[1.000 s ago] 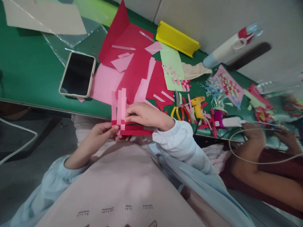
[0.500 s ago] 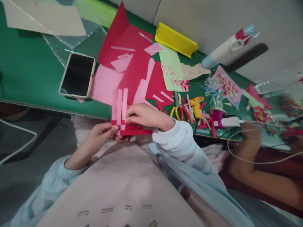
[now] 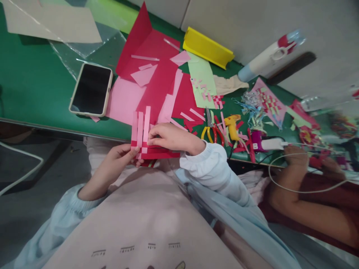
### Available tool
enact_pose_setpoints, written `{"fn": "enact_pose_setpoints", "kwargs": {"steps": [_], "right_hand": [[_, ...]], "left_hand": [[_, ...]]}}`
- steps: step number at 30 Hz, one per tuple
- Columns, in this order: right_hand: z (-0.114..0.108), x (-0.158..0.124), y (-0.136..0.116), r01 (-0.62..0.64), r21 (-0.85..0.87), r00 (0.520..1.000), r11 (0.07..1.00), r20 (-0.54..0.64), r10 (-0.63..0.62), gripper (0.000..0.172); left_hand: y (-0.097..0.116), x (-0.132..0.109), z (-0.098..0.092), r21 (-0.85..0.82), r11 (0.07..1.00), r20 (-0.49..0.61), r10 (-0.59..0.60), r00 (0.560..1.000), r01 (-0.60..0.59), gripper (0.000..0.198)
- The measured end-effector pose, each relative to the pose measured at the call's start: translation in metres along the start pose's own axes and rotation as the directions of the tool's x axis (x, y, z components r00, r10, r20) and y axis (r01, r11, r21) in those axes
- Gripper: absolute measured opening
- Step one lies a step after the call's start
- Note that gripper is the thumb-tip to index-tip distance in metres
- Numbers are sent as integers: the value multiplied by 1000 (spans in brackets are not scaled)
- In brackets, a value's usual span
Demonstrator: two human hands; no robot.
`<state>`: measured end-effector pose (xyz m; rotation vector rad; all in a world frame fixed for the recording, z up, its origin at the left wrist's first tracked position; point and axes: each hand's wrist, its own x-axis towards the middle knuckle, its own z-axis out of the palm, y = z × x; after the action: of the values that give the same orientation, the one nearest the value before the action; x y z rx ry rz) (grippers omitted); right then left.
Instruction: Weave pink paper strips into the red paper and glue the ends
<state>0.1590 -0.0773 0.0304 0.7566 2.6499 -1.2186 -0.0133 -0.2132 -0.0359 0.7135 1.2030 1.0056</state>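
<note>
Between my hands, over my lap at the table's edge, are pink paper strips woven crosswise with red paper strips. My left hand pinches the lower left corner of this weave, thumb on top. With thumb and index finger together, my right hand grips the weave at its right side, by the third pink strip. Its other fingers are curled, and the hand covers part of the red strips. The pink strips' upper ends stand free, pointing away from me.
On the green table lie a phone, red card sheets, scissors, a yellow glue gun and paper scraps. A yellow tray and a bottle stand behind. A co-worker's arm and a white cable are at right.
The third pink strip leans slightly left and its neighbours have shifted a little. My hands keep nearly the same hold. At far right, the co-worker's other hand has come into clearer view.
</note>
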Motion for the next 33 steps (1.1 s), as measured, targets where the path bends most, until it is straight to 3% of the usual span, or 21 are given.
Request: {"fn": "enact_pose_setpoints", "kwargs": {"steps": [9, 14, 18, 25, 27, 29, 30, 33], "right_hand": [[-6, -4, 1, -77, 99, 995, 992, -63, 83, 34], [-15, -5, 10, -56, 263, 997, 963, -29, 66, 24], [-25, -6, 22, -71, 382, 994, 922, -51, 98, 26], [-40, -4, 40, -195, 285, 961, 939, -135, 240, 30], [-41, 2, 47, -257, 260, 943, 931, -143, 300, 30], [-41, 8, 54, -302, 221, 931, 927, -139, 336, 31], [-40, 11, 57, -315, 195, 929, 929, -136, 344, 32], [-41, 17, 60, -340, 107, 926, 935, -137, 352, 35]], "left_hand": [[9, 3, 4, 18, 1000, -72, 3, 997, -2, 39], [20, 11, 9, 26, 1000, -72, 5, 997, -3, 41], [39, 28, 13, 80, 996, -54, 53, 997, -49, 37], [75, 72, 18, 342, 939, -52, 44, 998, -24, 39], [78, 80, 14, 483, 876, -64, 33, 997, 2, 39], [77, 81, 10, 674, 739, -96, 91, 991, -3, 38], [75, 79, 8, 784, 621, -114, 171, 979, -17, 37], [61, 67, 5, 964, 262, -92, 496, 864, -48, 31]]}}
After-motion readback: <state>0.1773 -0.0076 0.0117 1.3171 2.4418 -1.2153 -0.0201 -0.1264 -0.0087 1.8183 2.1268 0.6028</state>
